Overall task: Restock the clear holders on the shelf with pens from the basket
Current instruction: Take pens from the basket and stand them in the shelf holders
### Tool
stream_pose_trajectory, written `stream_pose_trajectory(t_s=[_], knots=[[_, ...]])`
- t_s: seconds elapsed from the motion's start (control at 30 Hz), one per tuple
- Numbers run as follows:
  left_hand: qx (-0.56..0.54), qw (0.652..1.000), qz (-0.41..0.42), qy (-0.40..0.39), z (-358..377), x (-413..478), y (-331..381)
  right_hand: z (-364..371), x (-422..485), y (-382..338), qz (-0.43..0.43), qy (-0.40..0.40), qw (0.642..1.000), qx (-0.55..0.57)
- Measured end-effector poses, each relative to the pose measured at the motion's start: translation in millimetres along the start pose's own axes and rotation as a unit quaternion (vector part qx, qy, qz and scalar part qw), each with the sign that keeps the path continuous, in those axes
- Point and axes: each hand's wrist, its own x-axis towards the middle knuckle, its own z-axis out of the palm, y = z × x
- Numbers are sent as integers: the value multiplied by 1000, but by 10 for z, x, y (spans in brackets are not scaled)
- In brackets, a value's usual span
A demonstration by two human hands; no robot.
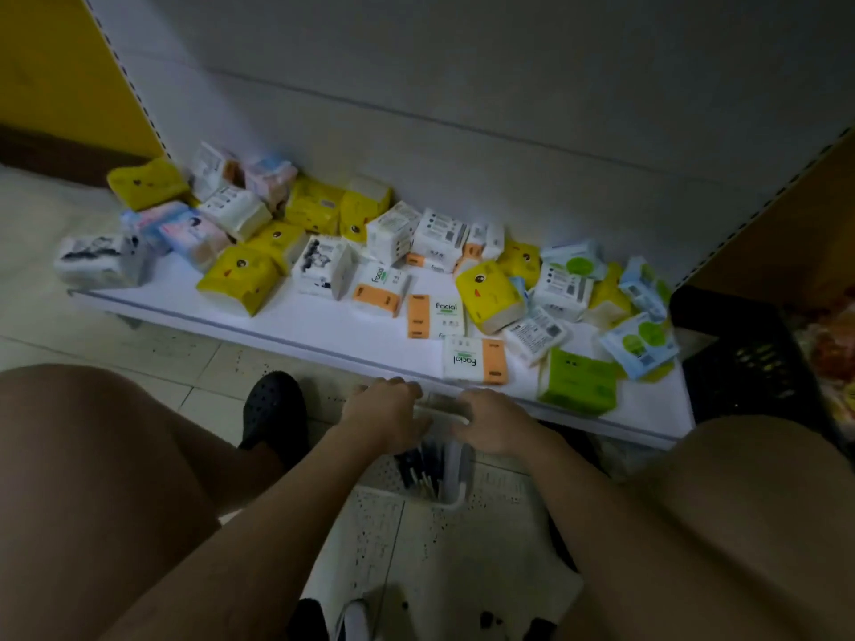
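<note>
Basket and pens on the floor, before the shelf
The left hand (384,409) and right hand (495,423) are held knuckles-up over the white basket (455,497) of dark pens (418,469) (grip cannot be told); the shelf (324,326) behind is strewn with tissue packs (240,279), a black crate (740,358) beside it.

- The basket (458,495) is white plastic with small holes in its walls. It stands upright on the floor, just in front of the shelf's front edge, and its far end is partly hidden.
- The pens (418,464) are slim and dark, some with paler tips. They lie bunched together inside the basket, roughly along its length.
- The shelf (324,328) is a low white board, with a bare strip along its front.
- A pale, see-through piece (439,406) sits at the basket's far rim. It is too blurred to tell whether it is a holder.
</note>
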Motion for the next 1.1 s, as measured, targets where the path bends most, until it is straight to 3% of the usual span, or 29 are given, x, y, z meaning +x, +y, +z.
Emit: stream_pose_trajectory(t_s=[0.17, 0.33, 0.67, 0.9, 1.1], knots=[[-17, 997, -49, -50, 307, 220, -233, 126, 281, 118, 58, -40, 997, -8], [-95, 983, -93, -126, 733, 387, -395, 520, 561, 159, 51, -91, 994, 18], [-196, 953, -96, -208, 1422, 791, -479, 1178, 874, 548, 126, -160, 975, 91], [-230, 932, -86, -266, 1756, 1146, -499, 1207, 1090, 663, 184, -108, 966, 147], [-285, 928, -130, -202, 2152, 1218, -618, 1381, 1254, 706, 223, -98, 950, 195]])
